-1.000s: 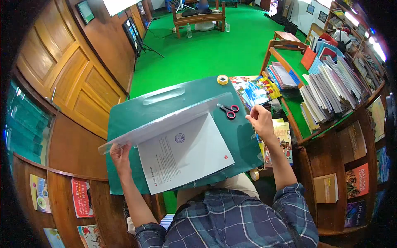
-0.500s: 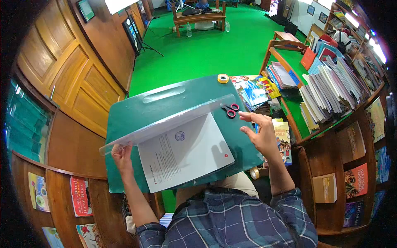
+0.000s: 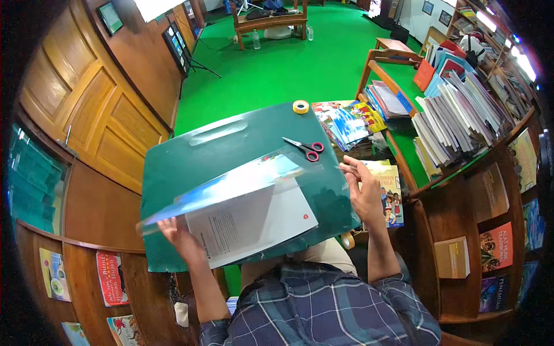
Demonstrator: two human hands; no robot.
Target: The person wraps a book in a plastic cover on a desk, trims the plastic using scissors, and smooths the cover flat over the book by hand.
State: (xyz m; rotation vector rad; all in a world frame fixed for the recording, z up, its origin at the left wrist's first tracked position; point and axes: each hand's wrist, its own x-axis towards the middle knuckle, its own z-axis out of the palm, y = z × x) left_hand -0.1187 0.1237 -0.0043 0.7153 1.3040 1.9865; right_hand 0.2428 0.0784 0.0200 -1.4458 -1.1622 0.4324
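On the green table (image 3: 167, 173) lies an open booklet whose printed white page (image 3: 248, 222) carries a small red mark. Its cover (image 3: 231, 183), blue and glossy under clear plastic, is tilted over the page and partly blurred. My left hand (image 3: 178, 235) touches the lower left end of the cover, fingers spread against it. My right hand (image 3: 362, 193) is raised beside the table's right edge, fingers apart, with nothing visible in it. Scissors (image 3: 307, 149) with dark and pink handles rest beyond the cover.
A yellow tape roll (image 3: 300, 106) sits at the table's far edge, another roll (image 3: 347, 240) by the near right edge. Books (image 3: 349, 122) lie just right of the table. A wooden rack (image 3: 461, 115) of papers stands farther right, a door (image 3: 95, 98) at the left.
The cover has swung down toward the page, showing its blue side and hiding the round stamp. My left hand has opened against it. My right hand has shifted slightly, and the view has turned a little.
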